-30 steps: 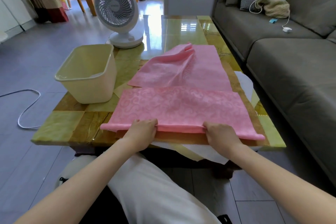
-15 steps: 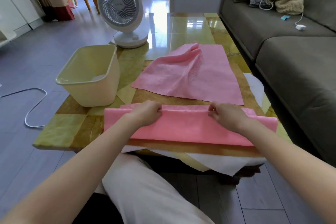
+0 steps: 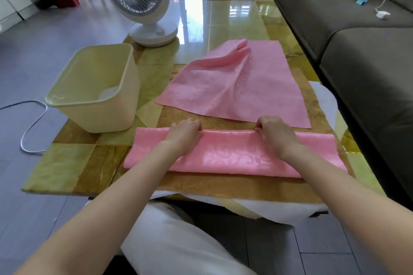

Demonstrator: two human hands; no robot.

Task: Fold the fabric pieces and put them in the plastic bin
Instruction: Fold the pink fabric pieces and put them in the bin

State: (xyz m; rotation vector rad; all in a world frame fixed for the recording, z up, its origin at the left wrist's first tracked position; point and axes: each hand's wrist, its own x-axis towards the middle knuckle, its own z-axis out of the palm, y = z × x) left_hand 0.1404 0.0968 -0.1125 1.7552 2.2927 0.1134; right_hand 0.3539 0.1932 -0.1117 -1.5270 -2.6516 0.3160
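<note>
While my left hand (image 3: pixel 185 135) and right hand (image 3: pixel 277 136) each clamp their grip on the far edge of the folded pink fabric (image 3: pixel 223 159), it lies as a long strip across the bench (image 3: pixel 73 167). Just beyond that edge a band of bench shows, then the unfolded pink fabric (image 3: pixel 234 89). The plastic bin (image 3: pixel 107 116) stands left of my left grip.

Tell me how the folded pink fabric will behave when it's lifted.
Probably floppy: the folded pink fabric lies limp on the table, and the unfolded pink piece behind it holds soft ridges, so it would likely sag. Its glossy sheen suggests it may be slippery, so the fold could slide open. It looks thin, so likely light.
</note>
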